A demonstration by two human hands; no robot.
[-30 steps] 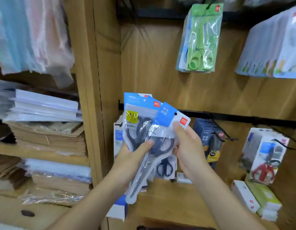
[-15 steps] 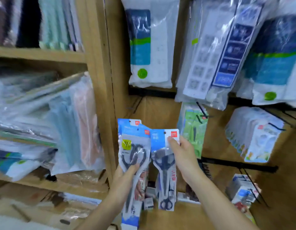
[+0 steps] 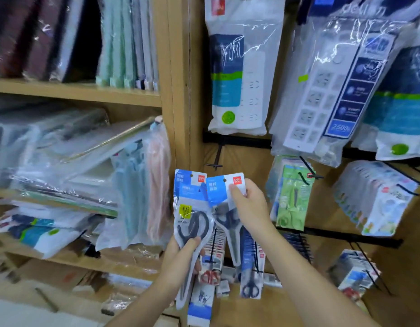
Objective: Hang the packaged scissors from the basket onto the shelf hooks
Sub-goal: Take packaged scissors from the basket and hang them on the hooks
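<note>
Wooden shelving (image 3: 178, 90) in pale, matte board fills the view, with a vertical post dividing open shelves on the left from a hook wall on the right. On the left shelves, upright folders (image 3: 126, 41) in mint, grey and maroon stand in glossy film, and below them lie slumped stacks of flat stationery in crinkled clear plastic bags (image 3: 69, 159). On the hook wall, black metal rails (image 3: 237, 140) carry long white power strips (image 3: 239, 74) sealed in shiny transparent bags with blue and green printed bands; a second, tilted power strip pack (image 3: 331, 95) hangs beside them. Lower down hang green carded scissors packs (image 3: 292, 197) on a thin black wire hook (image 3: 306, 165), and a thick fan of white blister cards (image 3: 378, 197) to the right. An empty black hook (image 3: 214, 165) juts out just above the hands.

Both hands are raised in front of the lower rows. The left hand (image 3: 183, 256) is clamped around a bundle of packaged scissors (image 3: 192, 215), thumb pressed over the black oval handles showing through soft clear film under a blue-and-white header card. The right hand (image 3: 249, 206) pinches the header of a single scissors pack (image 3: 224, 199), which is tilted and overlaps the bundle's edge; its header has a small round hanging hole and a red logo square. The basket is out of view.
</note>
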